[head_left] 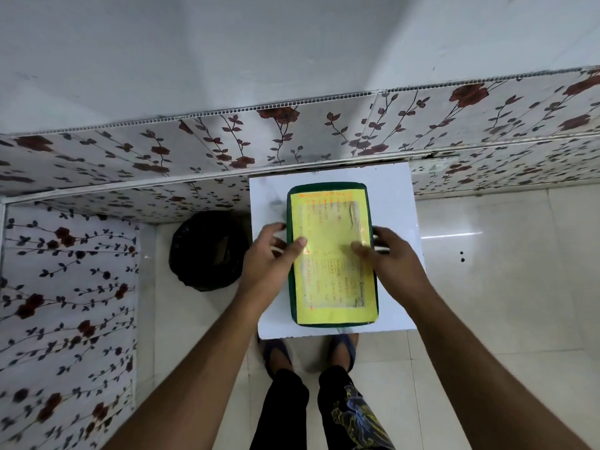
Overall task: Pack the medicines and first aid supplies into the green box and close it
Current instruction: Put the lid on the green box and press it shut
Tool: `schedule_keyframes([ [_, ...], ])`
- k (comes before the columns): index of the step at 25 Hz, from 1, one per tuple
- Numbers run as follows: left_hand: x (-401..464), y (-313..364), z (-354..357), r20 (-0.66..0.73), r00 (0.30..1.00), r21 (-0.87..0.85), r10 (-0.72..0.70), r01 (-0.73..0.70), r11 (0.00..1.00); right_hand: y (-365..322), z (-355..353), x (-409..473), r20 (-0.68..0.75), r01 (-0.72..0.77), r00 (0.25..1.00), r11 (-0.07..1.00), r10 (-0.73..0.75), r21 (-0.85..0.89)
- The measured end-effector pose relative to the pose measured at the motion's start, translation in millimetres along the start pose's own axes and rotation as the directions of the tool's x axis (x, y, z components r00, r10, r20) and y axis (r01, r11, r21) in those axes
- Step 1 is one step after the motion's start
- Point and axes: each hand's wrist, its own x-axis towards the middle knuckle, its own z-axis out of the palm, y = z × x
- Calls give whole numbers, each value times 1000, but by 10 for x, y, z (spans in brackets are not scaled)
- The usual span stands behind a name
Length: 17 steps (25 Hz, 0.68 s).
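Green box [332, 254] lid down on worktop [394, 206], left hand [271, 254] and right hand [386, 254] gripping side latches; closing step, needs snapping shut next probably.

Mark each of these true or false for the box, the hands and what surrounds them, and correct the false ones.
1. The green box has its lid down, with a yellow label covering the top. True.
2. Only one hand touches the box. False: the left hand and the right hand each take a grip on a long side, thumbs resting on the lid.
3. The box sits on a white table. True.
4. Loose medicines lie on the table beside the box. False: none are visible there.
5. A black bin stands on the floor to the left of the table. True.
6. The wall panels show a plain blue surface. False: they carry a floral pattern.
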Motion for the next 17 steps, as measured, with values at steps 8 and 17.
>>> schedule_keyframes([
  [8,-410,-127,61,12,1000,47,-18,17,999,378,55,-293,60,-32,998,999,30,29],
  [17,-736,-383,61,147,977,79,-155,144,986,593,131,-674,91,-53,994,998,54,-23],
])
